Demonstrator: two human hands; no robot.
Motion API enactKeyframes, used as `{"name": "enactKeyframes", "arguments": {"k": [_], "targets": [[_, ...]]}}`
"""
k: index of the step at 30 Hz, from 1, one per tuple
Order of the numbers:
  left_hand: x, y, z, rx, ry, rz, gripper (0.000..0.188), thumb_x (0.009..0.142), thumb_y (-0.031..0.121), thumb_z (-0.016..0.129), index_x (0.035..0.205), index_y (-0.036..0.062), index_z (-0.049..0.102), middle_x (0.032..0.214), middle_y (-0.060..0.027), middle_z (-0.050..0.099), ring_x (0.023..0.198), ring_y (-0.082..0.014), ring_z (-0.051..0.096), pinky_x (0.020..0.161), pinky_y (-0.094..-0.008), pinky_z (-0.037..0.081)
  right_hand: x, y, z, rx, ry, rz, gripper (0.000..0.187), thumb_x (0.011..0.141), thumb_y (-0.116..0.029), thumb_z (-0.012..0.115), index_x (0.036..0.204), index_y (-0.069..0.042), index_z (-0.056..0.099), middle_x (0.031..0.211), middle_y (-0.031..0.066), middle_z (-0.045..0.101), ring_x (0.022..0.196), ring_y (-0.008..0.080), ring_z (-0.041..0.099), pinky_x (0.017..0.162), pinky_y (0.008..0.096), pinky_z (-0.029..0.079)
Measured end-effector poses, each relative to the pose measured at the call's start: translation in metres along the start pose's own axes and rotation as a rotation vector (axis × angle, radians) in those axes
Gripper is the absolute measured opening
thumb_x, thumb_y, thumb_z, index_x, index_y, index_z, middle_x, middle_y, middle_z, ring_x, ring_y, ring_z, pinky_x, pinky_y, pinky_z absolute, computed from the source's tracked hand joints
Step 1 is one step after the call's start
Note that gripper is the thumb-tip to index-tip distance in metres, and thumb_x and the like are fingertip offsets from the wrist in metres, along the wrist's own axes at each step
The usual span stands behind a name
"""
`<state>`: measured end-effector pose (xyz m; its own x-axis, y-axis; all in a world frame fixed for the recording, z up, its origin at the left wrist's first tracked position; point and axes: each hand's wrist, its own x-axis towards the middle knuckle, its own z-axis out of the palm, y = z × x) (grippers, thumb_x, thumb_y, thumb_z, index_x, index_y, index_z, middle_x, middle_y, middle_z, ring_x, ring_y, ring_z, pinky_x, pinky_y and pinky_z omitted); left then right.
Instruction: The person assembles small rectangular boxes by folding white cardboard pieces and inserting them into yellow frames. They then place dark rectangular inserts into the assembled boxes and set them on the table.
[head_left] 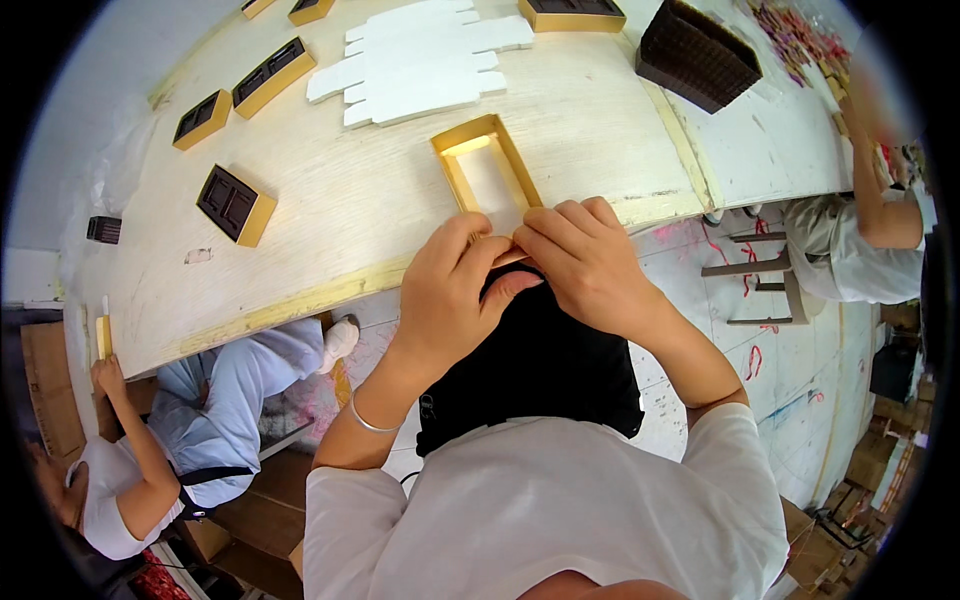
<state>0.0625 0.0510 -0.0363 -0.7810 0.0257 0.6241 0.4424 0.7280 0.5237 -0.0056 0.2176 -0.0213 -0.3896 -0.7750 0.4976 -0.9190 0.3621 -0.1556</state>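
Note:
At the table's near edge lies a shallow gold cardboard box (516,166), with upright walls at its far end and sides and a pale inside. My left hand (452,285) is closed on the near end of this box, its fingers bent and its thumb pointing right. Beside it, my right hand (585,262) pinches the same end near the right corner. Both hands hide most of that near wall and its folds. Beyond the box rests a stack of flat white die-cut cardboard blanks (420,62).
Gold boxes with dark brown inserts (236,205) stand to the left and at the far side of the table (330,215). A stack of dark brown trays (697,55) is at the far right. One co-worker (215,390) sits at left, another (850,240) at right.

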Motion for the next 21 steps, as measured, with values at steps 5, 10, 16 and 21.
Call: {"name": "enactKeyframes", "arguments": {"k": [5, 10, 16, 21], "targets": [[0.011, 0.0, -0.012, -0.044, -0.231, -0.147, 0.018, 0.075, 0.016, 0.073, 0.077, 0.0028, 0.061, 0.084, -0.006, 0.055, 0.074, -0.0252, 0.057, 0.061, -0.0352, 0.046, 0.015, 0.008, -0.011, 0.245, -0.318, 0.087, 0.019, 0.074, -0.011, 0.069, 0.091, -0.006, 0.062, 0.091, 0.0072, 0.056, 0.081, 0.0238, 0.055, 0.067, 0.0351, 0.038], [0.026, -0.02, -0.039, 0.067, -0.391, 0.051, 0.028, 0.072, 0.028, 0.076, 0.074, 0.0041, 0.06, 0.097, -0.0078, 0.059, 0.098, -0.0279, 0.053, 0.085, -0.0366, 0.04, 0.018, 0.031, -0.037, 0.668, 0.115, 0.209, 0.032, 0.077, -0.001, 0.067, 0.108, -0.007, 0.063, 0.113, 0.009, 0.061, 0.091, 0.0208, 0.059, 0.075, 0.0321, 0.045], [0.023, -0.023, -0.036, 0.127, -0.287, 0.021, 0.038, 0.069, 0.029, 0.079, 0.09, 0.0048, 0.058, 0.12, -0.0175, 0.053, 0.111, -0.0372, 0.049, 0.094, -0.0428, 0.039, 0.011, 0.18, -0.103, -0.609, 0.413, 0.267, 0.031, 0.085, -0.02, 0.063, 0.113, -0.006, 0.062, 0.116, 0.013, 0.059, 0.105, 0.035, 0.055, 0.089, 0.0422, 0.044], [0.019, -0.027, -0.035, 0.025, -0.162, -0.106, 0.062, 0.072, 0.02, 0.078, 0.123, 0.0031, 0.048, 0.127, -0.0192, 0.05, 0.118, -0.0369, 0.048, 0.099, -0.0428, 0.039, 0.006, 0.215, -0.12, -0.406, 0.085, 0.456, 0.015, 0.083, -0.013, 0.065, 0.092, -0.001, 0.065, 0.094, 0.013, 0.062, 0.087, 0.0317, 0.06, 0.079, 0.0405, 0.046]]}}
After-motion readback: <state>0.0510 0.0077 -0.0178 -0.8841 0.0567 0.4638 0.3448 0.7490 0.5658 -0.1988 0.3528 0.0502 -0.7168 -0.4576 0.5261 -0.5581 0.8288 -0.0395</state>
